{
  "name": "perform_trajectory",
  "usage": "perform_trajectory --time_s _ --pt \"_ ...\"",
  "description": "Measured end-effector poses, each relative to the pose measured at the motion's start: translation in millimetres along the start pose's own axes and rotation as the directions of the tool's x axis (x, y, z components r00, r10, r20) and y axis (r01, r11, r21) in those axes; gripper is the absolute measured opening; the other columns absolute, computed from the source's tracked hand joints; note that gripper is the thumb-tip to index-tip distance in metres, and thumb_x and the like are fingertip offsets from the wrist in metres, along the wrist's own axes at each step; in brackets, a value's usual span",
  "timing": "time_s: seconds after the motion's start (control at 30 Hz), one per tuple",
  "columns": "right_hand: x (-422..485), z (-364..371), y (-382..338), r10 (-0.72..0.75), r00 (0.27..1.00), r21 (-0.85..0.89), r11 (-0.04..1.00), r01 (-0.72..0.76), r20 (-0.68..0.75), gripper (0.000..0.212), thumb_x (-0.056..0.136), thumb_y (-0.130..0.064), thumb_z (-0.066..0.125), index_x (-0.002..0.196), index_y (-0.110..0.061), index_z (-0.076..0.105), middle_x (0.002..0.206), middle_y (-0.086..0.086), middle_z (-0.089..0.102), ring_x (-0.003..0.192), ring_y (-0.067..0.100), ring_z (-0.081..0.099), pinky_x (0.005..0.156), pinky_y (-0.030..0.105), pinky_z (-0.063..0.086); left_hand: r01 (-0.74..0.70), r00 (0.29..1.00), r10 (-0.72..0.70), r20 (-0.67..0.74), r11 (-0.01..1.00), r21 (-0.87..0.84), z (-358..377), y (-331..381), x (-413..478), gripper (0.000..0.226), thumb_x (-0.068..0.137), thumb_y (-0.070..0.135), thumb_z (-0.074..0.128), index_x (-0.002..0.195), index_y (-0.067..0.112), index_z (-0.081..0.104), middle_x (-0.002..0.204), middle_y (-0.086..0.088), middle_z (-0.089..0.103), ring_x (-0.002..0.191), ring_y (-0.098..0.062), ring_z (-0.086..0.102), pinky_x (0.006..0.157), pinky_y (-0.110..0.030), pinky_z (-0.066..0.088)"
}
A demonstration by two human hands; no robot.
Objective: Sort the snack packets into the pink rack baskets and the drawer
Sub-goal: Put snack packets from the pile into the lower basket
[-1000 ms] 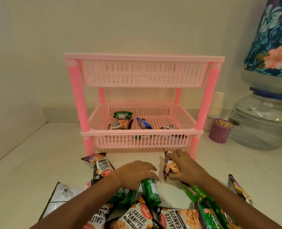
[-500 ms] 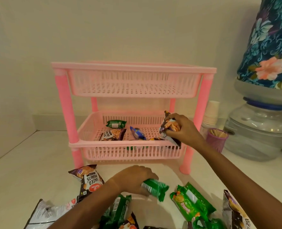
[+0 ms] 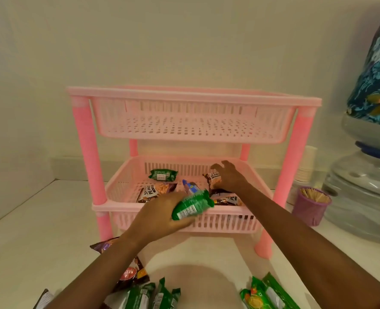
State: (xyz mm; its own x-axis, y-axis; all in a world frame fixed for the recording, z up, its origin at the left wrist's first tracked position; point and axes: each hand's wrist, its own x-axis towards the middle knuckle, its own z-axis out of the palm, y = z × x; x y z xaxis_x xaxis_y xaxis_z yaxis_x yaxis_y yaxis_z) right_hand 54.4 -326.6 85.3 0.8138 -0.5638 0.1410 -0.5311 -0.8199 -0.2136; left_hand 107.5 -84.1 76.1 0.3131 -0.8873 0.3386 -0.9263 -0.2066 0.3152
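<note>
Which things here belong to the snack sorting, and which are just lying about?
Job: pink rack; green packet gripped by left hand; peanut packet by right hand; loose packets on the counter.
Lying about: purple toothpick cup; paper cups; water jar.

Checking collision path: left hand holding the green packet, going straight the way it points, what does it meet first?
Probably the blue packet in the lower basket, just past the green packet the left hand holds. Depth is unclear; it could clip the basket's front rim first.
</note>
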Motion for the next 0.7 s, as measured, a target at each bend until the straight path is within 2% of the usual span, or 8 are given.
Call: perform_trajectory --time_s 0.1,0.17,0.27,0.33,0.43,0.57,0.63,0.7 --pt "-8.2 5.5 -1.6 -0.007 1.000 0.064 0.998 0.006 0.006 0.052 0.081 -0.014 0.063 0.130 -0.016 0.046 0.143 0.014 0.034 0.132 0.029 0.030 0.105 0.040 0.036 0.189 0.969 -0.195 -0.152 0.981 -0.052 -4.4 -12.4 8.6 0.059 0.080 0.056 0.056 0.126 0.020 0.050 0.113 0.000 0.064 0.087 -0.012 0.056 0.070 -0.022 0.046" --pt "-17.8 7.5 -2.7 -0.015 1.000 0.115 0.993 0.018 -0.024 0.040 0.081 -0.014 0.065 0.120 -0.012 0.057 0.132 0.015 0.048 0.122 0.028 0.043 0.099 0.036 0.040 0.326 0.920 -0.329 -0.212 0.944 -0.052 -7.3 -24.8 19.9 0.049 0.085 0.048 0.057 0.124 0.017 0.051 0.109 -0.004 0.065 0.086 -0.018 0.057 0.068 -0.026 0.045" --pt "-32.3 9.3 -3.9 -0.016 0.996 0.177 0.984 0.031 -0.084 0.023 0.083 -0.014 0.063 0.105 -0.011 0.067 0.122 0.012 0.058 0.110 0.025 0.055 0.091 0.033 0.045 0.476 0.855 -0.473 -0.215 0.879 -0.042 -8.6 -52.5 41.1 0.045 0.087 0.048 0.054 0.111 0.010 0.054 0.089 -0.005 0.061 0.075 -0.019 0.054 0.056 -0.025 0.038" --pt "-38.2 8.3 -5.8 0.000 0.989 0.192 0.981 0.029 -0.147 0.017 0.086 -0.015 0.058 0.099 -0.011 0.069 0.119 0.009 0.061 0.105 0.023 0.057 0.089 0.035 0.047 0.542 0.821 -0.534 -0.204 0.840 -0.020 -6.5 -72.4 54.7 0.049 0.087 0.050 0.053 0.109 0.006 0.055 0.086 -0.005 0.060 0.075 -0.022 0.058 0.060 -0.028 0.045" --pt "-39.3 7.6 -8.4 0.013 0.983 0.198 0.980 0.024 -0.185 0.019 0.090 -0.015 0.052 0.101 -0.011 0.068 0.116 0.008 0.064 0.102 0.022 0.059 0.088 0.035 0.047 0.647 0.748 -0.638 -0.180 0.763 -0.017 -2.8 -94.5 72.7 0.055 0.088 0.051 0.050 0.117 0.004 0.050 0.106 -0.013 0.064 0.097 -0.030 0.062 0.079 -0.036 0.050" --pt "-35.4 10.2 -7.9 0.029 0.981 0.205 0.979 0.012 -0.194 0.020 0.090 -0.016 0.052 0.103 -0.011 0.067 0.113 0.009 0.066 0.100 0.022 0.060 0.088 0.035 0.049 0.722 0.663 -0.731 -0.162 0.681 -0.118 3.0 -109.2 87.3 0.058 0.094 0.041 0.044 0.133 0.000 0.032 0.127 -0.022 0.052 0.115 -0.037 0.054 0.092 -0.043 0.047" --pt "-34.4 11.7 -6.2 0.029 0.978 0.215 0.976 0.017 -0.209 0.020 0.090 -0.016 0.052 0.104 -0.011 0.066 0.114 0.008 0.065 0.100 0.022 0.060 0.088 0.034 0.049 0.723 0.660 -0.743 -0.113 0.668 -0.173 8.3 -113.5 88.9 0.054 0.094 0.033 0.045 0.135 0.000 0.029 0.129 -0.023 0.048 0.116 -0.037 0.052 0.095 -0.044 0.047" --pt "-34.2 12.6 -5.0 0.023 0.970 0.219 0.975 0.032 -0.242 0.021 0.090 -0.017 0.052 0.104 -0.011 0.066 0.112 0.009 0.066 0.098 0.022 0.061 0.086 0.033 0.049 0.710 0.687 -0.725 -0.036 0.681 -0.180 14.8 -117.1 87.6 0.047 0.095 0.027 0.045 0.132 0.001 0.033 0.129 -0.022 0.047 0.116 -0.035 0.052 0.096 -0.043 0.046"
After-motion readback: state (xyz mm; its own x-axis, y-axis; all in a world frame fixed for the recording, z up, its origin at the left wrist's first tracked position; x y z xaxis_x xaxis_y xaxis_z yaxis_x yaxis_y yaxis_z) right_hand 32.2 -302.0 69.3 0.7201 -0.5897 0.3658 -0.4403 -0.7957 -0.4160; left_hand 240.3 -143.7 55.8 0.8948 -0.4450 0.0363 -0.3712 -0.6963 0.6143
